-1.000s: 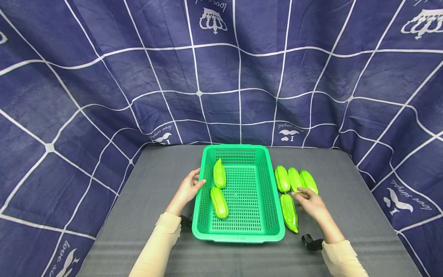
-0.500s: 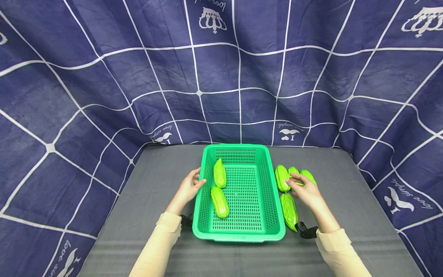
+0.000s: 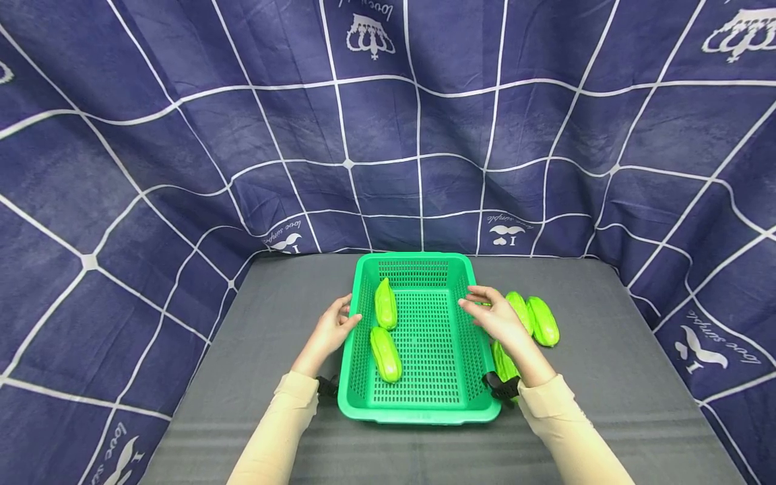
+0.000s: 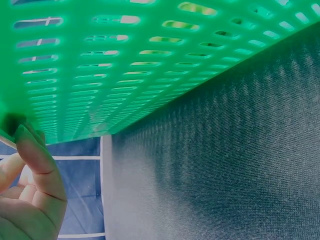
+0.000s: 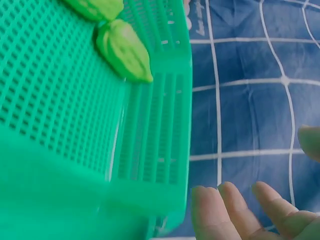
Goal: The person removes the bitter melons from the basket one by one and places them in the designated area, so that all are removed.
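Observation:
A green perforated plastic basket (image 3: 418, 416) stands on the table, with two light green, ribbed bitter melons (image 3: 385, 353) lying along its left side. My left hand (image 3: 329, 331) holds the basket's left rim, its thumb over the edge; in the left wrist view its curled fingers (image 4: 37, 162) meet the rim. Over the basket's right rim hovers my right hand (image 3: 498, 320), fingers spread and nothing between them. The right wrist view shows these fingers (image 5: 212, 212) apart from the basket wall.
Right of the basket lie more bitter melons (image 3: 543, 322), some partly hidden behind my right hand and forearm. A grey cloth (image 3: 291, 289) covers the table. Blue curtain with white lines (image 3: 388, 188) surrounds the back and sides. Each wrist wears a black strap (image 3: 500, 386).
My right hand has moved left and forward, from above the loose bitter melons to the basket's right rim. The left hand stays on the left rim.

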Demonstrator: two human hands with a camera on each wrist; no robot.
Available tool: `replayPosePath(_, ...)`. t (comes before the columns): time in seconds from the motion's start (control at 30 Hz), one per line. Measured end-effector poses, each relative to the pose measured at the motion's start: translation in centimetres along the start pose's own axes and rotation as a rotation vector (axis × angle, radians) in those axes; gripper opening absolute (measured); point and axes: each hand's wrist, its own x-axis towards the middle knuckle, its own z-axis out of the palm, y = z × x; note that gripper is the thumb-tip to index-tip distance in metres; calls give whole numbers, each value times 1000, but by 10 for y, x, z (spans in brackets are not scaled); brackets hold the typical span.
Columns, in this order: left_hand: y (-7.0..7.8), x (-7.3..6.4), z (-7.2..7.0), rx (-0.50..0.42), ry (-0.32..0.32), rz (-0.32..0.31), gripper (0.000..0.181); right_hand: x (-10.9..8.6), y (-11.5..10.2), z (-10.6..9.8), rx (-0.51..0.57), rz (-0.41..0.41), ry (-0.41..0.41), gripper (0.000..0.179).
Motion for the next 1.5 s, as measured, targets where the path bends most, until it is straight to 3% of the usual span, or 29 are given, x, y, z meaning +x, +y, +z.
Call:
replayPosePath(0.43, 0, 0, 0, 1, 8, 9, 58, 15, -1, 49, -10, -13, -31, 57)
replayPosePath(0.83, -3, 1, -1, 5, 6, 13, 58, 21, 6, 97, -147, -11, -86, 58)
replayPosePath(1.5, -4, 1, 2, 8, 3, -3, 58, 27, 16, 128, -333, -2, -226, 67)
